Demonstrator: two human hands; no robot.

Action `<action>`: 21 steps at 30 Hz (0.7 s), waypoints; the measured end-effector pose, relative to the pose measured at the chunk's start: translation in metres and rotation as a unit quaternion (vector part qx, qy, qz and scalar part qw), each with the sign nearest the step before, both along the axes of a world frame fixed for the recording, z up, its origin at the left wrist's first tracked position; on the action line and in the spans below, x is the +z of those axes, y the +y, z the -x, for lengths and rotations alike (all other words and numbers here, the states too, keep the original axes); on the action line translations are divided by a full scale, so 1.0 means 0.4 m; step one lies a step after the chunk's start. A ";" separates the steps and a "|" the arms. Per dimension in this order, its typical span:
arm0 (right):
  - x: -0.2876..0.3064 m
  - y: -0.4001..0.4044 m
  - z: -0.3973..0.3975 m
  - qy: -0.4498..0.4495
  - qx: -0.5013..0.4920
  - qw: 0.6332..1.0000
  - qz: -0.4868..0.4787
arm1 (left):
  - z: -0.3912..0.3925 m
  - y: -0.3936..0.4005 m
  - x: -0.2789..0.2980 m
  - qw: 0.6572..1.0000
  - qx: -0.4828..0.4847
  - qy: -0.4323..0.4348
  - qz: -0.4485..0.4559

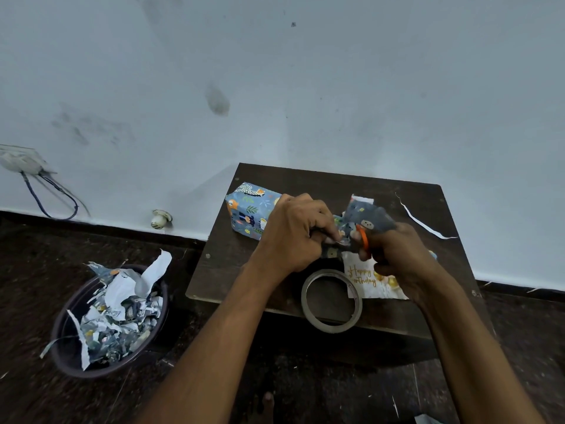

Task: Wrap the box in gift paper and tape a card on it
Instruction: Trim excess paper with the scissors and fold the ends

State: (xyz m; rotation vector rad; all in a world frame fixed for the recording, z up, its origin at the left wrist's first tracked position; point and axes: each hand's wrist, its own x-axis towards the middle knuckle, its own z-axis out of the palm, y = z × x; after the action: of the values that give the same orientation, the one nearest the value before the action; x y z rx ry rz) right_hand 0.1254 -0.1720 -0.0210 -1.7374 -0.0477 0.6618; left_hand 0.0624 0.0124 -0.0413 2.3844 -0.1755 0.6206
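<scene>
Small dark wooden table (428, 209) against a pale wall. Wrapped box (249, 211) in blue animal-print gift paper sits at the far left of the tabletop, partly hidden behind the left hand (293, 234). Left hand is curled, fingers pinching a loose piece of gift paper (365, 217) near the table centre. Right hand (397, 255) grips orange-handled scissors (363, 237), fingers through the handle; blades are blurred, cannot tell if they are apart or closed. The 2 hands are close together, both on the paper scrap, just right of the box. Card (363, 278) reading "Happy Birthday" lies flat on the near right of the table, partly under the right hand. Tape roll (331, 301) lies flat at the near edge, just left of the card and overlapping its corner. A thin white paper strip (423, 223) lies at the far right. On the floor to the left, a dark bin (65, 359) holds paper scraps (122, 307).
</scene>
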 end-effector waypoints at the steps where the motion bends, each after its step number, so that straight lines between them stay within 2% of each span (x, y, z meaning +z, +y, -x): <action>1: 0.000 -0.003 -0.003 -0.001 -0.005 1.000 -0.003 | 0.002 0.000 0.001 1.000 0.000 0.006 0.003; 8: 0.005 -0.017 -0.023 0.011 -0.009 1.000 -0.005 | 0.016 0.040 0.014 0.997 0.023 0.024 0.065; 14: 0.018 -0.037 -0.040 0.033 0.033 0.999 -0.002 | 0.021 0.060 0.020 0.998 0.040 0.017 0.047; 16: 0.019 -0.042 -0.043 -0.002 0.049 0.998 0.033 | 0.021 0.059 0.023 0.998 0.052 0.022 0.027; 21: 0.013 -0.052 -0.049 -0.182 0.021 0.969 0.167 | 0.032 0.055 0.032 0.990 0.096 0.073 -0.074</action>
State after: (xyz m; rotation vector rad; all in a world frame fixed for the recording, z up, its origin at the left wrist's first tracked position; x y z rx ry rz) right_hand 0.1449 -0.1928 -0.0159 -2.1737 -0.2390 0.3869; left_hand 0.0498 0.0344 -0.0285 2.6005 0.0760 0.5343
